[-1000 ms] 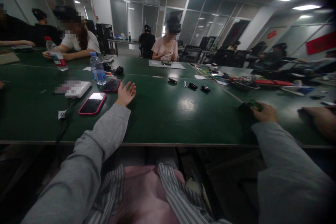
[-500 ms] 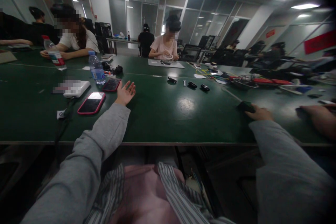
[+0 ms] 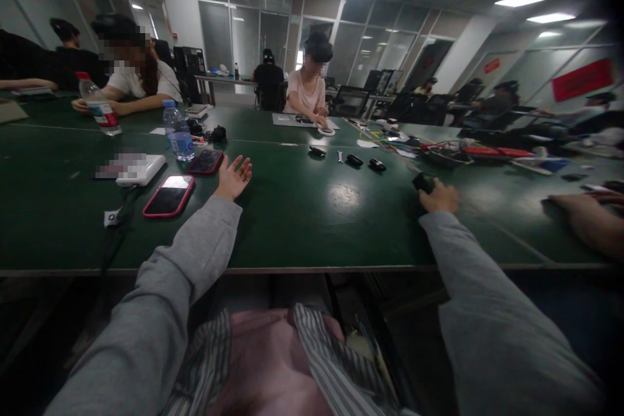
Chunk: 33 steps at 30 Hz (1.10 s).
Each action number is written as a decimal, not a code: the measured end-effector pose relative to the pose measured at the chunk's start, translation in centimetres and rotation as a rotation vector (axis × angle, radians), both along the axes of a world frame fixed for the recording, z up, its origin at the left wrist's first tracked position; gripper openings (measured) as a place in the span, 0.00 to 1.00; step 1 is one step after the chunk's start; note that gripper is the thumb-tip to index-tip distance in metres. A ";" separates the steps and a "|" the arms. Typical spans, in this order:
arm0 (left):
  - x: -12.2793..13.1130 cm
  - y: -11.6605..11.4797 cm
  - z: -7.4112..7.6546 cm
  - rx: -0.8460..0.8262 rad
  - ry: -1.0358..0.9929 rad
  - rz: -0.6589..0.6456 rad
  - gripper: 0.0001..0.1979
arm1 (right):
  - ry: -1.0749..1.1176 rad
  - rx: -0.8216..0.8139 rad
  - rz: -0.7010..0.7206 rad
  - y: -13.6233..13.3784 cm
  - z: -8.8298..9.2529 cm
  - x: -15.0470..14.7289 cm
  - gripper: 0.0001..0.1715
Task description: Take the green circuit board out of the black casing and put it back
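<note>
My left hand [image 3: 234,177] rests on its side over the green table [image 3: 292,221], fingers spread and nothing in them. Close by on its left lie a phone in a red case [image 3: 207,161] and a larger phone in a pink case [image 3: 169,196]. At the right, my right hand [image 3: 441,197] grips a dark, boxy object [image 3: 423,182] on the tabletop; its kind cannot be made out. Between my hands, farther back, sit several small black items, among them one black oblong piece [image 3: 355,160], beside a small silver wrench [image 3: 340,156].
A water bottle [image 3: 178,133] and a white box [image 3: 141,170] with a cable stand left. Tangled wires and red tools [image 3: 502,152] lie back right. Another person's hand [image 3: 592,218] is at the right edge. Across the table, a person in pink [image 3: 305,92] handles a white ring [image 3: 326,132].
My right hand has slid left across the table with the dark object. My left hand stays put, open. The person opposite has lowered the white ring to the table.
</note>
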<state>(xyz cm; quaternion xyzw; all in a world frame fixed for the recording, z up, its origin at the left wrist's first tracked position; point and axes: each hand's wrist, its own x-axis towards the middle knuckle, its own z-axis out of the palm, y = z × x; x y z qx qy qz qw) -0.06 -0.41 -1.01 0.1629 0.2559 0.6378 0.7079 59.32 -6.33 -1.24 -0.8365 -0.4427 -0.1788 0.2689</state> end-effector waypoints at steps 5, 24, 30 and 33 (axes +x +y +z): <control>0.7 0.1 0.1 0.005 0.083 -0.024 0.17 | 0.082 0.145 0.334 4.2 -0.1 -10.9 0.36; 4.6 -0.5 -1.2 0.170 0.421 -0.123 0.22 | 0.031 0.166 1.143 2.9 -2.0 -38.9 0.37; 4.6 -0.5 -1.1 0.156 0.405 -0.101 0.20 | 0.301 0.174 1.191 3.4 -2.4 -38.5 0.40; 4.6 -0.4 -0.9 0.141 0.406 -0.089 0.22 | 0.508 0.165 1.213 3.7 -2.6 -38.3 0.44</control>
